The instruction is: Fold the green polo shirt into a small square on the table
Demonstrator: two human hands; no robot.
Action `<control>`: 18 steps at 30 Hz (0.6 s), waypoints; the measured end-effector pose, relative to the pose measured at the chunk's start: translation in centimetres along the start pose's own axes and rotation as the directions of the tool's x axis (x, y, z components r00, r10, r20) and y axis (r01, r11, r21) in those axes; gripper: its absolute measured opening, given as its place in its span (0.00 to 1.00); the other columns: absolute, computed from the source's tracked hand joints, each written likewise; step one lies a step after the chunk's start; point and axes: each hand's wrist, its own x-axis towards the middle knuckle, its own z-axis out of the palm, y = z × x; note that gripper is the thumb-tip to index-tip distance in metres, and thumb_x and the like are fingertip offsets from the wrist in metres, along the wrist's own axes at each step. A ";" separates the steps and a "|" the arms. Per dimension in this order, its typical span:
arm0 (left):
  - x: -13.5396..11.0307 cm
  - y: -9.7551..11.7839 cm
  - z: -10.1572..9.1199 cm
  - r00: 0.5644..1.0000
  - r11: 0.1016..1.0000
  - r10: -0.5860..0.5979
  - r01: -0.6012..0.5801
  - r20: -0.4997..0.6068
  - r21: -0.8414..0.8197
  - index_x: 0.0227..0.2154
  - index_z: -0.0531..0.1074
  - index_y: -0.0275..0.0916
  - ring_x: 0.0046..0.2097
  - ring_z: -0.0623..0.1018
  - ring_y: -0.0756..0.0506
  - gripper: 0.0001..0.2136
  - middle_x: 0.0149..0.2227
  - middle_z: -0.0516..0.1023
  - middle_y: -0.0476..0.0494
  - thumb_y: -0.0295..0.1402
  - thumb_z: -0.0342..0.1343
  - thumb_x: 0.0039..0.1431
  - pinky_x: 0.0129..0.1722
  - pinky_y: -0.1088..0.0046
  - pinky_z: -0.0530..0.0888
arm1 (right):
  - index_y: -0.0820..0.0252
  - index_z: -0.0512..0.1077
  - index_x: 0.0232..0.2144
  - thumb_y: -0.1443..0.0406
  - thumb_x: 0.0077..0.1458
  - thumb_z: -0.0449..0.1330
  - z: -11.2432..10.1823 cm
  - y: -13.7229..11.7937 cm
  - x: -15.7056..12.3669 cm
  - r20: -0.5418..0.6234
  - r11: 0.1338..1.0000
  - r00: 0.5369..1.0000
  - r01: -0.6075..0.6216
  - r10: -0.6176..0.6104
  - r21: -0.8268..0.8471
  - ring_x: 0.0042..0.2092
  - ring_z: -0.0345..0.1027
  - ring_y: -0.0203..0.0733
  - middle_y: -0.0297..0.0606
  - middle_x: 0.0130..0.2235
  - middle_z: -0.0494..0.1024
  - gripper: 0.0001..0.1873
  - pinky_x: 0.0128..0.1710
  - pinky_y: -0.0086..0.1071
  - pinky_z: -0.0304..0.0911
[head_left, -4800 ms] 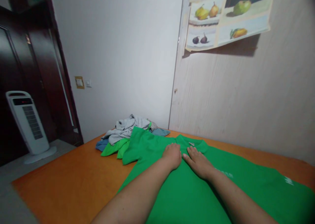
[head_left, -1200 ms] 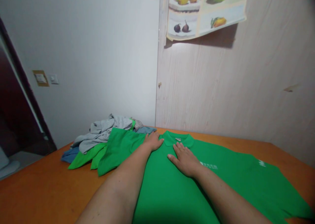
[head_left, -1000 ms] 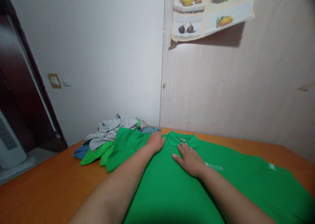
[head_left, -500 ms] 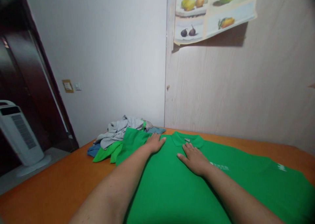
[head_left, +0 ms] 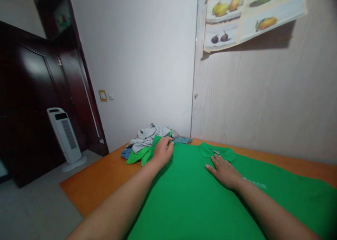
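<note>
A green polo shirt (head_left: 189, 190) lies spread on the table, its collar (head_left: 204, 150) toward the wall. Below the collar, my right hand (head_left: 223, 171) rests flat on the chest, fingers stretched. My left hand (head_left: 162, 152) is over the shirt's left-side sleeve, its fingers slightly bent and the thumb apart. It partly hides that sleeve; whether the fingertips touch the cloth is hard to see. White lettering (head_left: 259, 184) shows on the chest beside my right forearm.
A heap of crumpled clothes (head_left: 144, 138), grey, bright green and blue, sits by the wall behind the sleeve. The orange table (head_left: 105, 176) has its left edge in view. A white tower fan (head_left: 65, 136) stands on the floor near a dark door (head_left: 28, 92). Fruit paintings (head_left: 223, 22) hang on the wall.
The view has turned left, showing more of the door and floor. My left hand has shifted from lying flat near the shoulder onto the sleeve, fingers now bent. My right hand stays below the collar.
</note>
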 end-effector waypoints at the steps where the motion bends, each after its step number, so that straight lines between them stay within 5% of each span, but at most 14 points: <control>1: -0.4 -0.4 -0.9 0.997 0.999 -0.032 0.033 -0.066 0.009 0.47 0.70 0.38 0.48 0.74 0.43 0.12 0.45 0.76 0.40 0.34 0.48 0.65 0.50 0.67 0.70 | 0.70 0.52 0.68 0.37 0.60 0.36 0.0 0.0 0.0 -0.003 1.000 1.000 0.001 -0.001 -0.004 0.71 0.37 0.54 0.52 0.71 0.47 0.50 0.68 0.48 0.39; 6: -2.1 -3.0 -3.6 0.948 0.963 -0.229 0.254 -0.221 0.091 0.45 0.68 0.38 0.51 0.72 0.41 0.10 0.45 0.74 0.39 0.31 0.53 0.61 0.50 0.65 0.69 | 0.71 0.52 0.68 0.37 0.60 0.36 0.1 0.2 0.0 -0.009 1.000 1.000 0.009 -0.009 -0.020 0.71 0.38 0.54 0.53 0.70 0.49 0.50 0.68 0.48 0.40; 18: -2.9 -4.3 -3.4 0.857 0.826 -0.515 0.501 -0.014 0.258 0.39 0.69 0.42 0.39 0.78 0.38 0.11 0.37 0.79 0.41 0.43 0.55 0.59 0.33 0.68 0.67 | 0.70 0.53 0.68 0.36 0.59 0.36 1.2 1.3 0.8 -0.022 0.999 0.999 0.038 -0.038 -0.033 0.71 0.38 0.56 0.52 0.70 0.48 0.51 0.68 0.48 0.41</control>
